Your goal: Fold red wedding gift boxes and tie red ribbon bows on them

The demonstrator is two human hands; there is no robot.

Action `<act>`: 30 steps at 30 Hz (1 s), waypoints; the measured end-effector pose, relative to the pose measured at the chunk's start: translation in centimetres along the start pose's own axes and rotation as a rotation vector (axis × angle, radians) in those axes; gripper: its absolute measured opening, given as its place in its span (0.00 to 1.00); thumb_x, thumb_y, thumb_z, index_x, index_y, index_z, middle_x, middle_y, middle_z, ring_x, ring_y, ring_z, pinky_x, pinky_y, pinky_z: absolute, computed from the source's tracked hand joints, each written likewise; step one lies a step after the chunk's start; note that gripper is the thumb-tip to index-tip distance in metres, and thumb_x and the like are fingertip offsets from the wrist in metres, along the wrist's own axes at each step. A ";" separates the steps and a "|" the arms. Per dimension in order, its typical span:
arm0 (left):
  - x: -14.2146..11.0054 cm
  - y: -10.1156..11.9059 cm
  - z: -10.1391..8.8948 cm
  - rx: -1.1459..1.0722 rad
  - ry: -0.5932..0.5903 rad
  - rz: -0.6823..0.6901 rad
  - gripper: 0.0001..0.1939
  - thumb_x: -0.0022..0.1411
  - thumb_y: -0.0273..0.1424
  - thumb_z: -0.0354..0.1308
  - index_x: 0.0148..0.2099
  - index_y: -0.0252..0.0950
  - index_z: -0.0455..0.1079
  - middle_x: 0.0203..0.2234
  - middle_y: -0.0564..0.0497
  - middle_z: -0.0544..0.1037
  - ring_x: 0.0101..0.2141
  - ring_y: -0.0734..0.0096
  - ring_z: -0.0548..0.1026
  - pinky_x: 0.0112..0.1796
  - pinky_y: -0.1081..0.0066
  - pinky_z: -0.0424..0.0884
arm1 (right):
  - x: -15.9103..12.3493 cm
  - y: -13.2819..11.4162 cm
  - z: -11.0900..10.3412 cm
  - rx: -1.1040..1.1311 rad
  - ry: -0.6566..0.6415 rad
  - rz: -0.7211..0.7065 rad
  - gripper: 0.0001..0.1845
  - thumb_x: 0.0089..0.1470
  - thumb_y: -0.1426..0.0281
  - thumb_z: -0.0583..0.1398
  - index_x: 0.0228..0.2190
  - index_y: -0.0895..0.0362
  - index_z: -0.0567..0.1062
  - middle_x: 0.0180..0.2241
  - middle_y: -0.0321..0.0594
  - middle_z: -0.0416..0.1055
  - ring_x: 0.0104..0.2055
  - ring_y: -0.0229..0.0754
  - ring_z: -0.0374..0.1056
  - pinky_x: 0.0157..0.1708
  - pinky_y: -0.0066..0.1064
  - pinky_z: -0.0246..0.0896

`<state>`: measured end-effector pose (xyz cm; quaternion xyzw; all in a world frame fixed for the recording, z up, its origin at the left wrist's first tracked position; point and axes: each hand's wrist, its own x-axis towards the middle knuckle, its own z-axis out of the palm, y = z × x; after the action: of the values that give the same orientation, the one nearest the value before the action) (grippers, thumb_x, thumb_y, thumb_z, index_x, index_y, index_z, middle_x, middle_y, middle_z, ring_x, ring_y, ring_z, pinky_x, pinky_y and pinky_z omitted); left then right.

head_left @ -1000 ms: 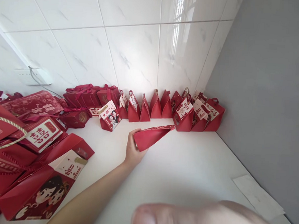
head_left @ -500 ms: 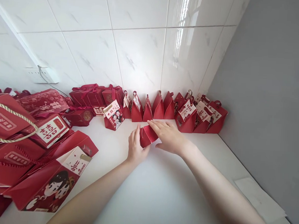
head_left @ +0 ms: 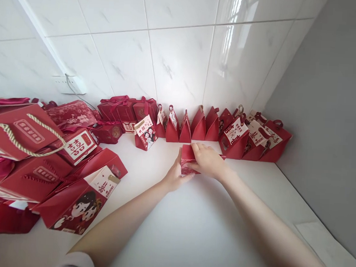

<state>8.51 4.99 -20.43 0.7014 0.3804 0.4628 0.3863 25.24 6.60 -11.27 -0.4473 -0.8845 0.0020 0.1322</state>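
A small red gift box (head_left: 188, 152) is held between my two hands above the white table (head_left: 174, 231). My left hand (head_left: 175, 176) supports its left side and lower edge. Across its top and near side lies my right hand (head_left: 208, 162), closed over the box with the fingers bent. Part of the box shows beyond the right hand; the rest is hidden under it. Close behind stands a row of red peaked gift boxes (head_left: 199, 125). A box with a printed couple (head_left: 146, 135) leans back to the left of that row.
Red gift bags with rope handles (head_left: 22, 132) and a large box with a cartoon couple (head_left: 81, 208) crowd the left. Ribbon-tied boxes (head_left: 117, 109) are stacked by the tiled wall (head_left: 176, 64). At the right rise more red boxes (head_left: 275, 142) and a grey panel (head_left: 328, 119).
The box has turned in my hands: its open inside showed before, and now a closed red face does. My right hand has wrapped further over it. The whole view has shifted.
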 end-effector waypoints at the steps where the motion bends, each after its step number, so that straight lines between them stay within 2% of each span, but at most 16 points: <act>1: 0.1 0.0 0.0 -0.008 -0.026 -0.004 0.42 0.57 0.33 0.64 0.68 0.37 0.50 0.58 0.37 0.69 0.55 0.54 0.71 0.55 0.55 0.68 | 0.0 0.0 0.1 -0.005 -0.007 0.018 0.29 0.60 0.59 0.63 0.53 0.66 0.64 0.48 0.57 0.68 0.50 0.59 0.66 0.48 0.43 0.61; 4: 0.3 -0.1 0.0 -0.008 0.016 -0.031 0.40 0.55 0.33 0.67 0.67 0.37 0.54 0.58 0.39 0.69 0.56 0.53 0.70 0.56 0.54 0.67 | -0.4 0.4 -0.4 0.038 -0.070 0.033 0.38 0.57 0.60 0.65 0.60 0.66 0.59 0.53 0.58 0.65 0.51 0.59 0.67 0.47 0.42 0.63; 7: 0.5 0.1 -0.2 -0.064 -0.002 -0.118 0.38 0.53 0.36 0.69 0.63 0.37 0.61 0.56 0.41 0.72 0.55 0.52 0.71 0.57 0.54 0.66 | -1.5 1.4 -2.1 0.105 -0.174 0.057 0.39 0.56 0.65 0.64 0.63 0.61 0.57 0.54 0.54 0.66 0.51 0.57 0.68 0.44 0.37 0.64; 10: 0.4 1.3 -0.7 -0.285 -0.070 -0.240 0.36 0.54 0.42 0.67 0.62 0.37 0.63 0.56 0.42 0.73 0.56 0.53 0.70 0.58 0.54 0.65 | -2.8 2.6 -4.5 0.147 -0.209 0.142 0.33 0.60 0.66 0.61 0.63 0.55 0.59 0.46 0.47 0.73 0.42 0.51 0.72 0.36 0.33 0.65; 12: 0.2 2.6 -1.3 -0.443 -0.079 -0.399 0.33 0.56 0.46 0.64 0.60 0.37 0.65 0.55 0.42 0.73 0.55 0.51 0.71 0.55 0.53 0.68 | -3.6 3.1 -6.0 0.211 -0.211 0.176 0.29 0.63 0.60 0.58 0.62 0.53 0.61 0.40 0.43 0.75 0.36 0.48 0.73 0.32 0.32 0.65; 14: -0.3 4.1 -2.2 -0.569 -0.066 -0.586 0.31 0.58 0.49 0.61 0.57 0.37 0.67 0.55 0.41 0.74 0.54 0.49 0.72 0.50 0.51 0.73 | -4.4 3.2 -7.4 0.274 -0.126 0.143 0.26 0.64 0.55 0.56 0.59 0.53 0.65 0.42 0.42 0.75 0.39 0.49 0.73 0.36 0.33 0.66; 16: -0.9 5.7 -3.4 -0.680 -0.055 -0.701 0.29 0.59 0.50 0.59 0.56 0.37 0.69 0.55 0.41 0.74 0.52 0.48 0.74 0.45 0.52 0.76 | -5.1 3.0 -8.6 0.322 0.014 0.096 0.26 0.64 0.52 0.55 0.57 0.53 0.67 0.49 0.43 0.72 0.46 0.49 0.71 0.42 0.35 0.66; 18: -1.6 7.6 -4.6 -0.767 -0.099 -0.729 0.30 0.58 0.51 0.59 0.54 0.36 0.70 0.52 0.40 0.76 0.48 0.49 0.77 0.44 0.52 0.76 | -5.8 2.7 -9.6 0.352 0.144 0.077 0.24 0.65 0.52 0.54 0.56 0.51 0.68 0.53 0.40 0.69 0.48 0.47 0.70 0.45 0.33 0.65; 20: -2.0 10.0 -5.7 -0.792 -0.157 -0.723 0.32 0.57 0.54 0.58 0.52 0.33 0.71 0.47 0.38 0.78 0.43 0.48 0.79 0.45 0.50 0.76 | -6.6 2.4 -10.4 0.360 0.254 0.076 0.23 0.65 0.52 0.56 0.56 0.48 0.67 0.53 0.37 0.69 0.48 0.44 0.70 0.43 0.30 0.65; 22: -2.1 13.3 -6.9 -0.726 -0.171 -0.691 0.34 0.57 0.56 0.56 0.51 0.30 0.72 0.45 0.36 0.79 0.44 0.44 0.79 0.46 0.47 0.75 | -7.2 2.2 -10.8 0.360 0.317 0.068 0.24 0.63 0.53 0.57 0.57 0.47 0.66 0.52 0.37 0.70 0.48 0.44 0.71 0.41 0.30 0.65; 23: -1.9 15.1 -7.5 -0.648 -0.138 -0.659 0.34 0.58 0.55 0.56 0.50 0.28 0.72 0.44 0.35 0.79 0.45 0.42 0.79 0.45 0.46 0.75 | -7.4 2.1 -11.0 0.353 0.320 0.057 0.25 0.63 0.53 0.57 0.57 0.47 0.66 0.52 0.37 0.70 0.47 0.44 0.71 0.40 0.30 0.65; 24: -1.7 17.1 -8.3 -0.537 -0.055 -0.619 0.32 0.59 0.54 0.56 0.47 0.26 0.73 0.42 0.35 0.80 0.44 0.41 0.78 0.42 0.46 0.75 | -7.6 1.9 -11.0 0.344 0.308 0.041 0.26 0.62 0.52 0.57 0.58 0.47 0.66 0.53 0.38 0.70 0.46 0.45 0.72 0.40 0.31 0.65; 26: -1.2 21.2 -10.3 -0.237 0.228 -0.507 0.30 0.64 0.49 0.52 0.40 0.21 0.73 0.40 0.37 0.80 0.44 0.42 0.78 0.36 0.52 0.75 | -7.8 1.6 -11.0 0.314 0.240 -0.008 0.26 0.62 0.51 0.56 0.57 0.48 0.66 0.54 0.39 0.69 0.43 0.46 0.72 0.41 0.34 0.65; 27: -1.1 23.1 -11.7 -0.088 0.339 -0.464 0.32 0.66 0.47 0.46 0.36 0.17 0.71 0.39 0.39 0.79 0.45 0.43 0.77 0.32 0.55 0.72 | -7.9 1.5 -10.9 0.299 0.192 -0.038 0.25 0.61 0.51 0.56 0.56 0.48 0.67 0.54 0.39 0.69 0.43 0.46 0.73 0.42 0.35 0.65; 28: -1.3 24.9 -13.3 0.031 0.382 -0.453 0.35 0.68 0.44 0.37 0.32 0.13 0.68 0.39 0.41 0.78 0.45 0.43 0.74 0.30 0.57 0.69 | -7.9 1.3 -10.7 0.292 0.139 -0.066 0.24 0.61 0.51 0.56 0.54 0.48 0.68 0.53 0.39 0.69 0.43 0.46 0.73 0.43 0.36 0.65; 30: -2.5 27.7 -16.9 0.216 0.381 -0.463 0.40 0.64 0.36 0.19 0.29 0.10 0.66 0.36 0.43 0.76 0.46 0.48 0.73 0.30 0.60 0.65 | -7.9 1.3 -10.4 0.301 0.031 -0.107 0.22 0.61 0.51 0.55 0.50 0.49 0.70 0.50 0.38 0.72 0.44 0.47 0.72 0.43 0.35 0.66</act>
<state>-3.22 -5.49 8.04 0.5339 0.6424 0.4425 0.3263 33.16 -0.06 -3.27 -0.3748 -0.8946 0.1205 0.2112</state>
